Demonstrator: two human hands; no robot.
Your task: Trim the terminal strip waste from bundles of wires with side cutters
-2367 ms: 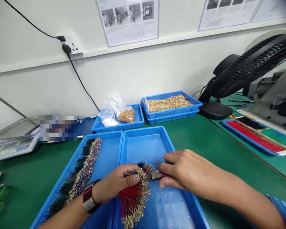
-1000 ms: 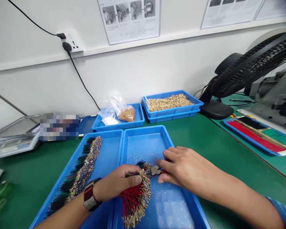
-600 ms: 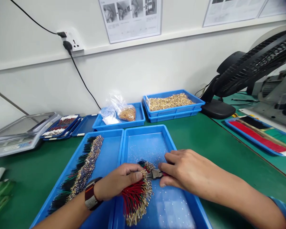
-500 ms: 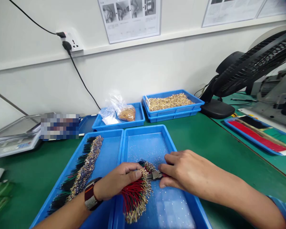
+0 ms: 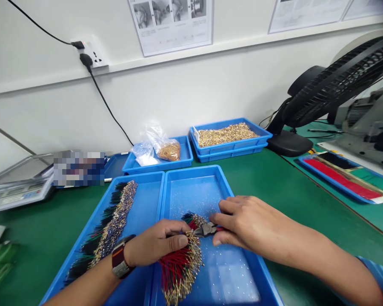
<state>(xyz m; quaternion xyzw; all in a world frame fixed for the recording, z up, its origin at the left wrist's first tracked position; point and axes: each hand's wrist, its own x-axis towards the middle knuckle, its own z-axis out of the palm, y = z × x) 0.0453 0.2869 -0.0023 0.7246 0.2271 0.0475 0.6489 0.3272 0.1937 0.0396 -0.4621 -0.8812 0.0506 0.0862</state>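
My left hand is closed on a bundle of red and green wires with gold metal ends, thumb on top. In my right hand is a pair of cutting pliers, its jaws at the gold ends beside my left thumb. I cannot tell whether the jaws touch a wire. Just behind the jaws, more wires with metal ends lie in the right-hand blue tray, whose floor is dotted with tiny bright bits.
A left-hand blue tray carries a long row of dark wires with metal ends. Farther back are a tray with plastic bags and stacked trays of gold parts. A black fan stands right; a scale sits left.
My left hand and the wire bundle have shifted slightly down and left. The pliers' jaws have turned a little and show more of their length. Both hands keep their hold.
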